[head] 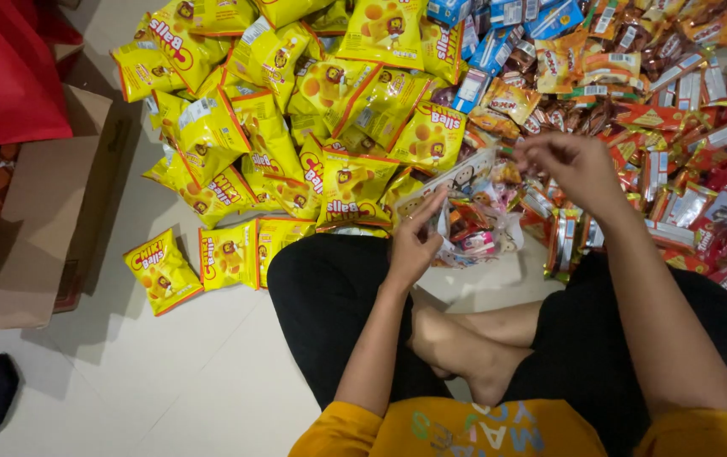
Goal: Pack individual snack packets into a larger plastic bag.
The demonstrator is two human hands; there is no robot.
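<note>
Left hand [415, 239] holds clear bag [473, 211]; yellow snack packets [296, 118] crowd beyond

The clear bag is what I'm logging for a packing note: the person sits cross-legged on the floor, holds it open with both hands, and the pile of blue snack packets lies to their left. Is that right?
Not quite. The head view shows the snack packets on the left are yellow, not blue. The rest holds: the person sits cross-legged on the floor, with the left hand and right hand holding the clear bag open.
</note>
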